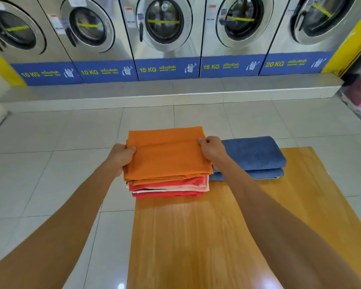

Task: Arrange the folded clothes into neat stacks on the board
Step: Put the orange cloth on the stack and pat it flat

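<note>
A stack of folded clothes (171, 189) in red, pink and white sits at the far left corner of the wooden board (196, 236). On top lies a folded orange cloth (167, 155). My left hand (121, 158) grips the orange cloth's left edge, thumb on top. My right hand (212, 150) pinches its right edge. Just right of the stack lie two folded blue towels (256, 156), one on the other, at the board's far edge.
The board rests low over a white tiled floor (50, 163). A row of steel washing machines (167, 28) on a raised step lines the far wall. The near part of the board is bare wood.
</note>
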